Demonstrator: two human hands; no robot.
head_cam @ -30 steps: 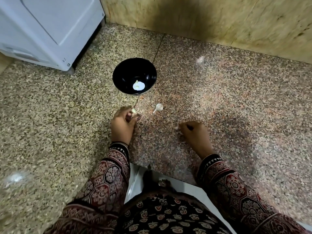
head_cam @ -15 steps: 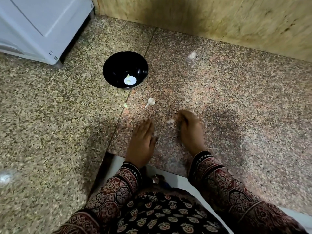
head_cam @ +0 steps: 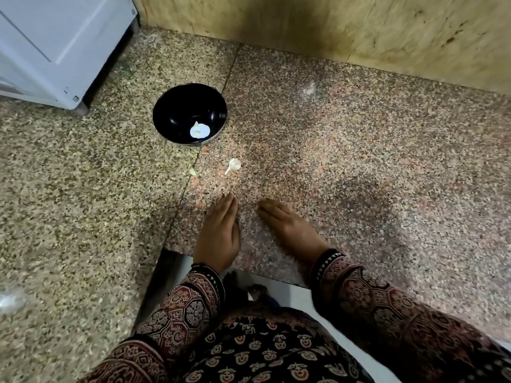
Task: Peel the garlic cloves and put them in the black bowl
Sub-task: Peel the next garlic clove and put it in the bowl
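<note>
Both the left hand (head_cam: 218, 233) and right hand (head_cam: 287, 228) lie flat, fingers straight and empty, on the speckled granite counter (head_cam: 359, 175), resting between cloves I judge, the small white stemmed garlic piece (head_cam: 233, 165) ahead of their fingertips, the round black bowl (head_cam: 171, 111) farther ahead-left.

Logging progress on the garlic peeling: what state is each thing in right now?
black bowl: upright on the stone counter, a pale piece inside.
garlic piece with stalk: loose on the counter, outside the bowl, untouched.
small pale bit: loose on the counter, untouched.
left hand: laid flat, holding nothing.
right hand: laid flat, holding nothing.
</note>
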